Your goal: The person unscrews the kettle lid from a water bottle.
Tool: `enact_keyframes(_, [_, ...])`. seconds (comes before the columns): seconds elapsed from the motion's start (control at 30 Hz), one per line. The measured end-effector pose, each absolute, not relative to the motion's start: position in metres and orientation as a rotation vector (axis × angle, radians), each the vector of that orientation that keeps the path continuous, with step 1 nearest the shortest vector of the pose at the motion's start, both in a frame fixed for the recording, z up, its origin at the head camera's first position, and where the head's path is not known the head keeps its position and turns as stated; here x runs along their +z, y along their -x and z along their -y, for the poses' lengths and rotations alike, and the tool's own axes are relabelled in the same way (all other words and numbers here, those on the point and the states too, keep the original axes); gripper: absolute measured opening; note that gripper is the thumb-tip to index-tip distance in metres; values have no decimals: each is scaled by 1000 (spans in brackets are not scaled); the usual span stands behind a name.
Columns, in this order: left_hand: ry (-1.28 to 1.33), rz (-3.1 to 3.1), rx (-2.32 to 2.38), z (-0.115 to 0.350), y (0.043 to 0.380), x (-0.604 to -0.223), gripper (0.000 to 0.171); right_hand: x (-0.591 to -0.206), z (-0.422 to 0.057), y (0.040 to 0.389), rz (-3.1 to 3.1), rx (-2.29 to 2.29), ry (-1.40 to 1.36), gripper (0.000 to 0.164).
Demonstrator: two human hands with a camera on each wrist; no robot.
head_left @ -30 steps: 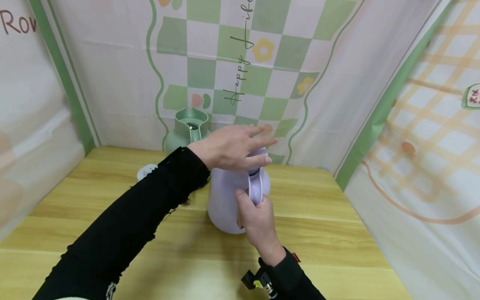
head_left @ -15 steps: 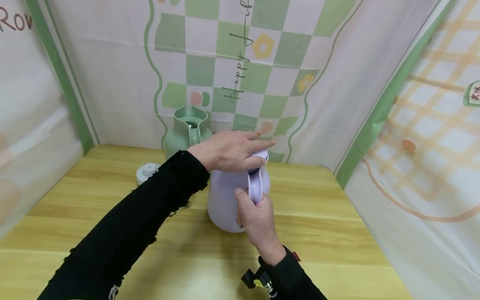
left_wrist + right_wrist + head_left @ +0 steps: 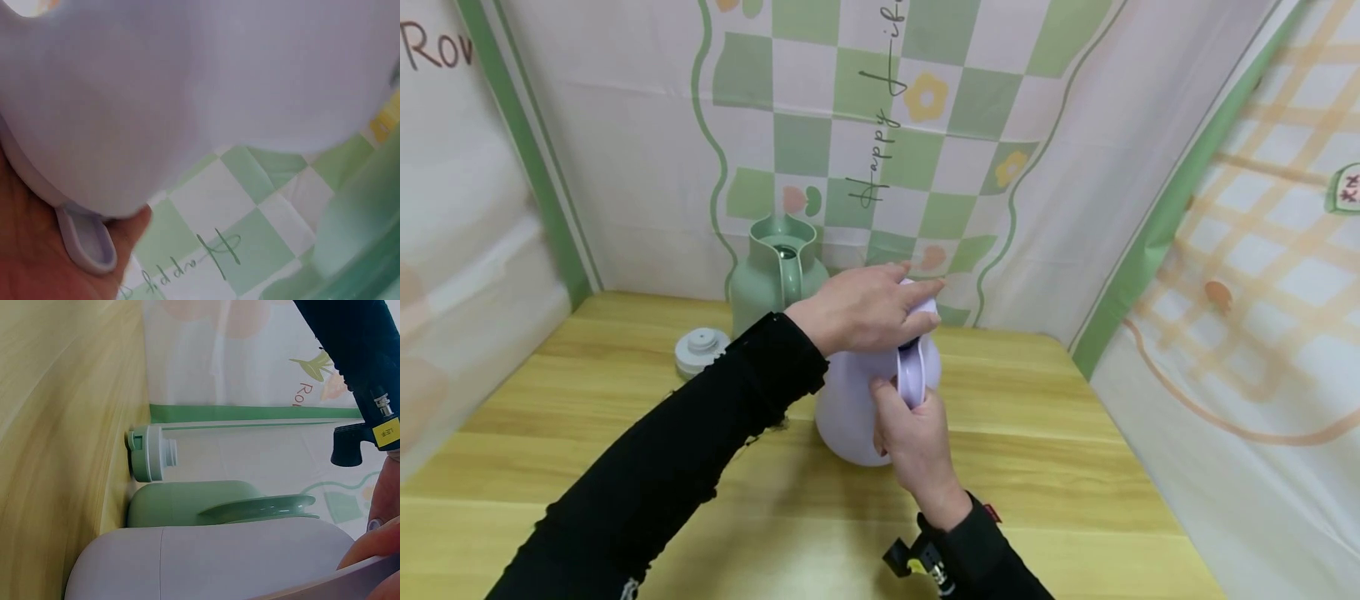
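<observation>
A lilac thermos jug (image 3: 850,421) stands on the table, its body filling much of the left wrist view. My right hand (image 3: 919,446) grips its handle (image 3: 912,375), thumb along the near side. Over the jug's mouth lies my left hand (image 3: 868,310), its visible fingers straight and spread across the top and the thumb toward the handle. In the left wrist view its palm (image 3: 31,240) is against the top beside the pouring spout (image 3: 87,244). The left hand hides most of the mouth and whatever sits in it.
Behind on the left stands a green jug (image 3: 752,292) with its mouth uncovered. A round white and green stopper (image 3: 153,455) sits beside it, left of my left forearm. Printed cloth (image 3: 1022,50) walls in the wooden table (image 3: 1037,492) at the back and both sides.
My left hand has turned slightly on the jug's top, and its wrist has come a little nearer and to the right. The right hand keeps its grip on the handle.
</observation>
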State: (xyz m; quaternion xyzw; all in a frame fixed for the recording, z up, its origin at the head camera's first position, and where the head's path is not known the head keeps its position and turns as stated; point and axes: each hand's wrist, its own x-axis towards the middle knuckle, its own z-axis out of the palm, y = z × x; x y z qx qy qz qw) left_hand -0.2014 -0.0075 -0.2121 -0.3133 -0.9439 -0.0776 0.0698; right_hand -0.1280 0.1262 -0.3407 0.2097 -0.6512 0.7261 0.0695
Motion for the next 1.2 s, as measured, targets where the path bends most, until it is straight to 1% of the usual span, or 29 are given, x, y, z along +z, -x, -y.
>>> enact_keyframes(0.17, [833,2881,-238,1,196,-212,61,-341,-127,129,1966,2178,-646,54])
enact_keyframes(0.5, [616,2950,-281,-12,188,-211,64,-343,-129,131,2004,2104,-716,50])
enact_keyframes(0.77, [595,2899,-147,-14,184,-210,68,-343,-129,131,1986,2132,-743,48])
enact_keyframes(0.93, [725,2881,-149,-3,190,-205,75,-342,-129,131,2008,2115,-735,49])
enact_keyframes(1.1, [1046,2797,-233,12,207,-202,68,-342,-129,131,2013,2100,-716,51])
enact_keyframes(1.2, [1187,2788,-249,15,213,-204,64,-342,-129,130,2013,2096,-710,51])
